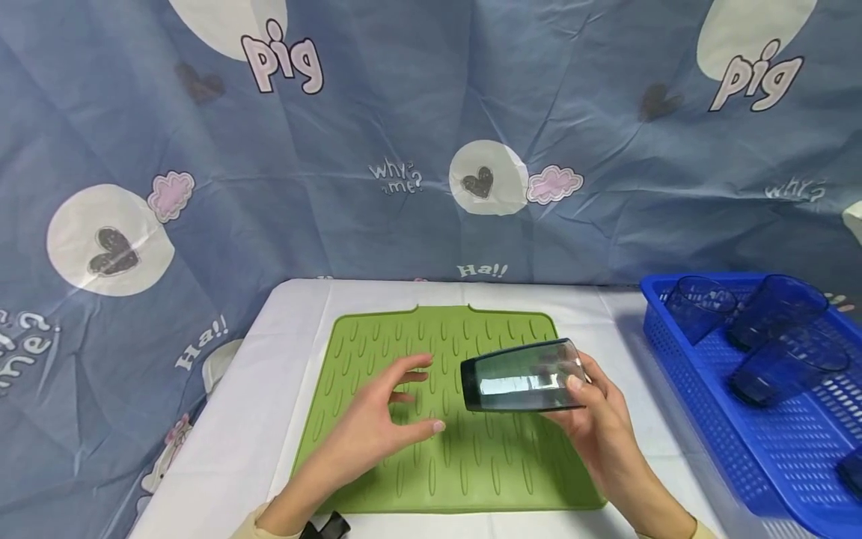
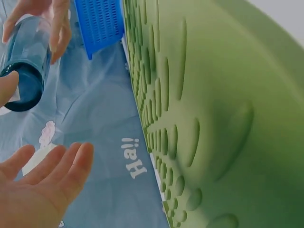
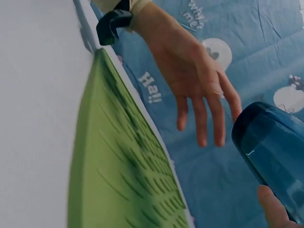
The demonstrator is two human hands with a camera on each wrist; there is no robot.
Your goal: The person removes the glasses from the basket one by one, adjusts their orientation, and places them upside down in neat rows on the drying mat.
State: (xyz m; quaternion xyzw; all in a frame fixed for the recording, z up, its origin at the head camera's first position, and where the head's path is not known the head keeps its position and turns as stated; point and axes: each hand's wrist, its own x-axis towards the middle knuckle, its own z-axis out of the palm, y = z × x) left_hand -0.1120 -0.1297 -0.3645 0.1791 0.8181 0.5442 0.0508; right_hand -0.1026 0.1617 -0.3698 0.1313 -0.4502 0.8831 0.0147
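Note:
A tinted glass (image 1: 525, 376) lies on its side in the air above the green mat (image 1: 465, 479), its dark thick base toward the left. The right hand (image 1: 602, 419) grips it near the rim, thumb on the near side. To the left of the base, the left hand (image 1: 384, 419) is held over the mat with fingers spread and a gap between it and the glass. In the left wrist view the base of the glass (image 2: 28, 85) faces the left hand (image 2: 47, 185). The right wrist view shows the glass (image 3: 275, 147) beside the left hand's fingers.
At the right stands a blue basket (image 1: 727, 442) holding several tinted glasses, one of them a glass (image 1: 788, 367) leaning inside. A white cloth (image 1: 222, 449) covers the table under the mat. Behind the table hangs a blue printed curtain (image 1: 404, 97).

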